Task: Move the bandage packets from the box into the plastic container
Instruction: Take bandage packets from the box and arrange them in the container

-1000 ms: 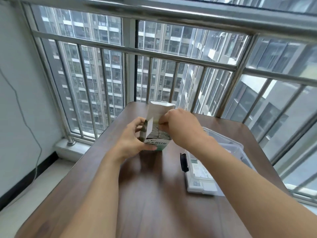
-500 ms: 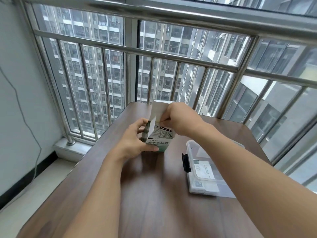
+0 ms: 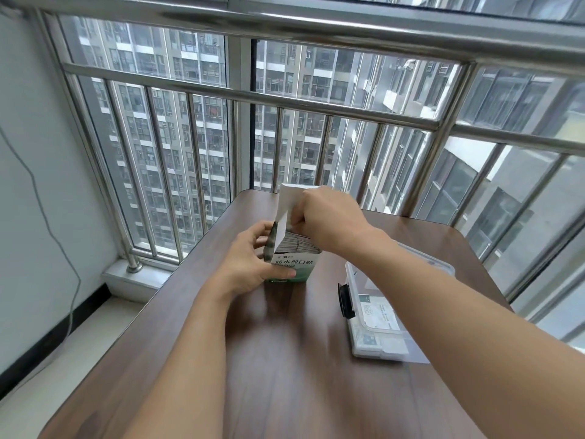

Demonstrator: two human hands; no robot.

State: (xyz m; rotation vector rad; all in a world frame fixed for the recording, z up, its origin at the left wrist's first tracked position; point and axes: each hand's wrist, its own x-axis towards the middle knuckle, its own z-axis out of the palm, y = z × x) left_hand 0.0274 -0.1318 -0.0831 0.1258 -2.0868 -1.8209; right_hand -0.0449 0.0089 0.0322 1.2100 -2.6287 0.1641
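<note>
A green and white bandage box [image 3: 292, 269] stands upright on the brown table [image 3: 285, 359], its top flap raised. Several bandage packets [image 3: 297, 242] stand packed edge-up inside it. My left hand [image 3: 250, 264] wraps around the box's left side and front. My right hand [image 3: 329, 221] is above the open top, its fingertips pinched on a few packets that are partly lifted out of the stack. To the right lies the clear plastic container [image 3: 378, 321] with a black latch [image 3: 345, 301]; my right forearm covers part of it.
A steel window railing [image 3: 285, 99] runs along the table's far edge and right side. A white wall with a hanging grey cable [image 3: 41, 201] is on the left. The floor lies below the table's left edge.
My right hand has risen from inside the box top, drawing packets upward. My left hand has kept its hold on the box.
</note>
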